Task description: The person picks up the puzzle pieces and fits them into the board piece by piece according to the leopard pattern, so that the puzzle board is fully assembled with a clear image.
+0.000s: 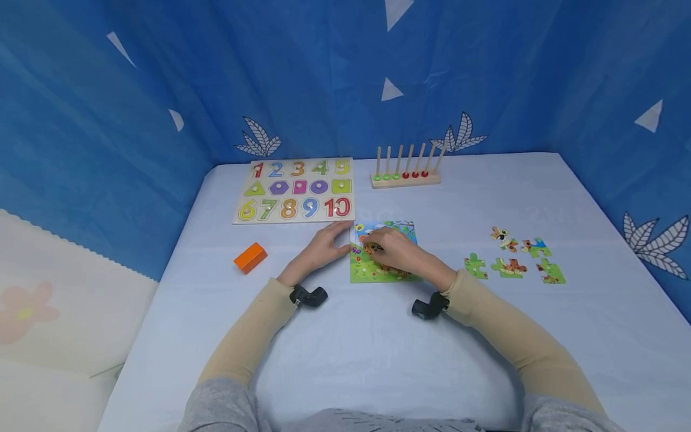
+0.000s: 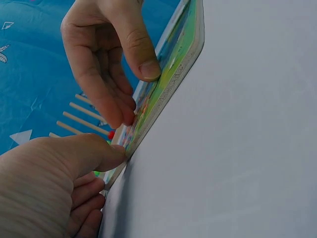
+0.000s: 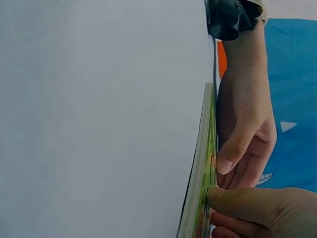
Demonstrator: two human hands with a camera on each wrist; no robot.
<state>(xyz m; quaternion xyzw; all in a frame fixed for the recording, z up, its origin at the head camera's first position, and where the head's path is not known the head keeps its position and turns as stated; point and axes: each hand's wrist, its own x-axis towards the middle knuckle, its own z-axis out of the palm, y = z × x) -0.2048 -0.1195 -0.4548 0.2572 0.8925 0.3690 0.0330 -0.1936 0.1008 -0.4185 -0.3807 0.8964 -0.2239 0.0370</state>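
A jigsaw puzzle board (image 1: 372,275) with a colourful animal picture lies on the table in front of the person. The left hand (image 1: 323,246) rests at its left edge, thumb and fingertips touching the edge near the upper left corner. Over the middle of the board, the right hand (image 1: 396,249) has its thumb and curled fingers around a jigsaw piece (image 1: 372,247) at the picture's surface. In the left wrist view the right hand's thumb (image 2: 149,69) touches the board, its fingers bent beyond. The hand hides part of the picture.
Several loose jigsaw pieces (image 1: 508,268) lie right of the board. An orange block (image 1: 251,258) sits to the left. Behind are a wooden number and shape board (image 1: 294,215) and a peg stand (image 1: 406,182) with green and red beads. A blue curtain (image 1: 324,72) closes the back.
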